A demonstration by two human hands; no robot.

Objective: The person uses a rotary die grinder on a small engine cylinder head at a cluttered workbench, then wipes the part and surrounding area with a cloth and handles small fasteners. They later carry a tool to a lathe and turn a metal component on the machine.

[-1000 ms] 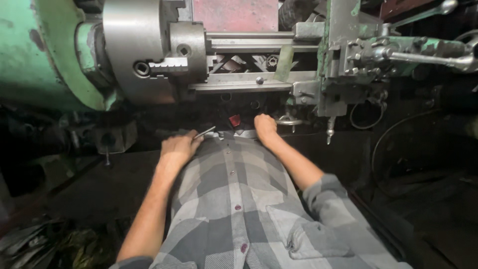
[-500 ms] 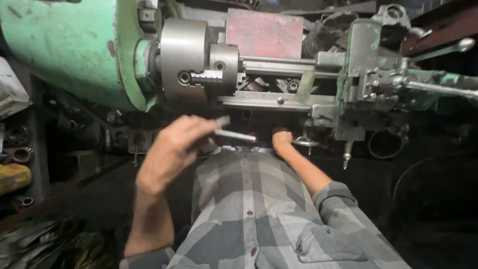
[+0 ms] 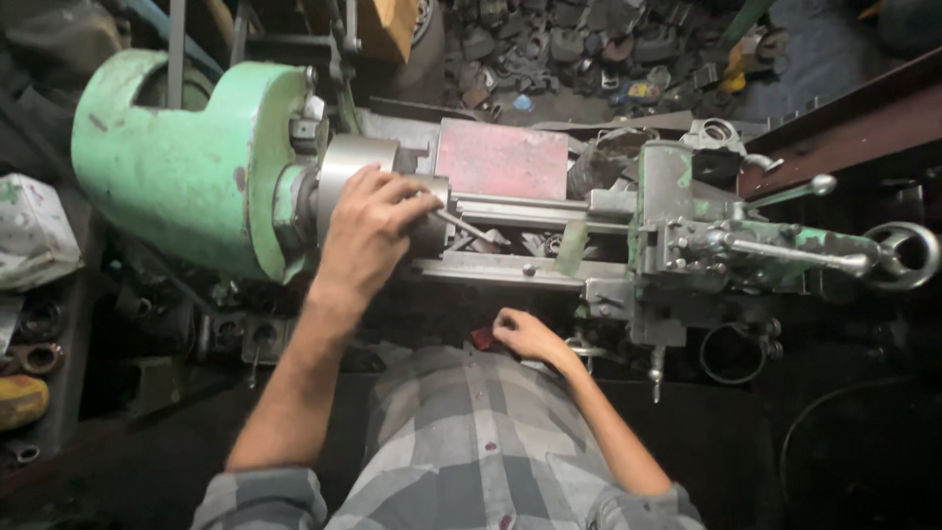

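1. The left hand (image 3: 368, 231) was raised to the round steel chuck (image 3: 343, 177) of a green lathe (image 3: 177, 162), its fingers curled around a thin metal rod (image 3: 466, 226).
2. The rod stuck out to the right from between the fingers, sloping slightly down, just above the lathe's bed rails (image 3: 520, 270). Whether its tip touched anything could not be told.
3. The right hand (image 3: 530, 336) lay low at the front edge of the lathe, fingers loosely bent and holding nothing that showed. It rested just beside a small red object (image 3: 482, 338), too small to identify.
4. To the right stood the grey-green carriage (image 3: 677, 245) with a long lever (image 3: 795, 257) and a handwheel (image 3: 908, 255).
5. A flat red plate (image 3: 500, 162) sat behind the rails.
6. The person wore a grey checked shirt (image 3: 461, 442), with both sleeves rolled up.
7. Scrap metal parts (image 3: 589, 49) lay piled on the floor behind the lathe.
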